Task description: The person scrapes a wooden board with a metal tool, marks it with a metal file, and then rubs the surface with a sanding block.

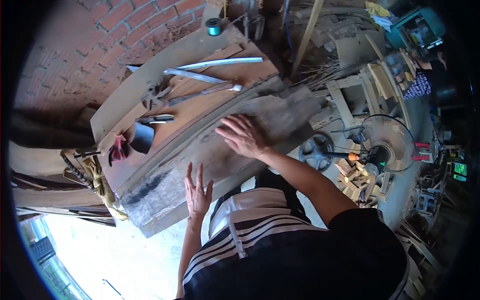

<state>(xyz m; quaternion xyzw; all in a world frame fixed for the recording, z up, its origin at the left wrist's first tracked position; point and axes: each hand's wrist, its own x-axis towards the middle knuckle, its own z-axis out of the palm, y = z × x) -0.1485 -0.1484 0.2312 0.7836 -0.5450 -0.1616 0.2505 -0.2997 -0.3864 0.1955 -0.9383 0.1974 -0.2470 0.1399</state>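
Note:
My left hand (198, 194) lies flat, fingers spread, on the near edge of a long, weathered grey wooden plank (280, 117) that rests on a workbench (150, 75). My right hand (242, 136) presses palm down on the plank's top face, further along it, fingers apart. Neither hand holds anything. A dark charred patch (147, 186) marks the plank close to my left hand.
On the bench beyond the plank lie long metal strips (220, 63), pliers (155, 94), a dark-handled tool (156, 119), a red cloth (118, 149) and a teal wire spool (214, 26). A brick wall (100, 30) stands behind. A floor fan (385, 145), a small wheel (316, 151) and wood offcuts (357, 177) sit at the right.

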